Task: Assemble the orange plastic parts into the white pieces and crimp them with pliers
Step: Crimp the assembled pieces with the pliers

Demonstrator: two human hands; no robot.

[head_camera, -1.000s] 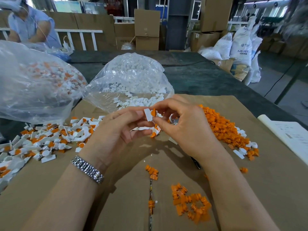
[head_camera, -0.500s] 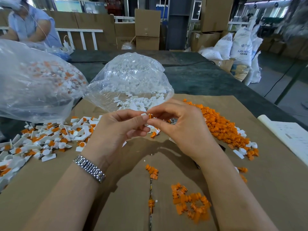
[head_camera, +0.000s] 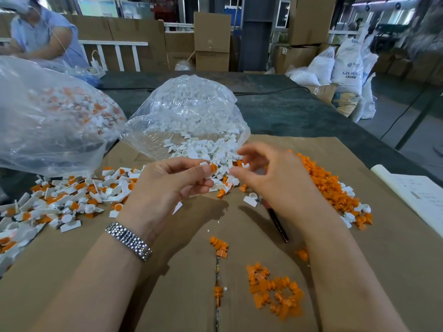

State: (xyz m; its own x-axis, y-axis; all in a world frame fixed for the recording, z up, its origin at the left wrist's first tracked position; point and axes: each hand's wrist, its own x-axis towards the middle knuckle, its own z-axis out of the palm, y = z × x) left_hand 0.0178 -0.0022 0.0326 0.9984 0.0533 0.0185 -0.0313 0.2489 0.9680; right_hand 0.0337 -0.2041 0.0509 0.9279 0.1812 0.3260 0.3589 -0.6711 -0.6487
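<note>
My left hand (head_camera: 167, 185) pinches a white piece with an orange part in it (head_camera: 210, 168) between thumb and fingertips. My right hand (head_camera: 271, 180) hovers just to its right, fingers loosely spread and holding nothing. Loose white pieces (head_camera: 203, 149) spill from a clear bag (head_camera: 189, 111) behind my hands. A heap of orange parts (head_camera: 330, 185) lies to the right. A dark pliers handle (head_camera: 278, 224) shows under my right wrist; its jaws are hidden.
Assembled white-and-orange pieces (head_camera: 62, 200) pile up at the left, below a second clear bag (head_camera: 48, 116). Small orange clusters (head_camera: 275, 291) lie near me on the brown cardboard (head_camera: 96, 283). Paper sheets (head_camera: 417, 197) sit at the right edge. Another person (head_camera: 40, 34) works at far left.
My hands were joined, pressing the orange part into the white piece. Now the right hand has let go and drawn away to the right, while the left keeps the piece.
</note>
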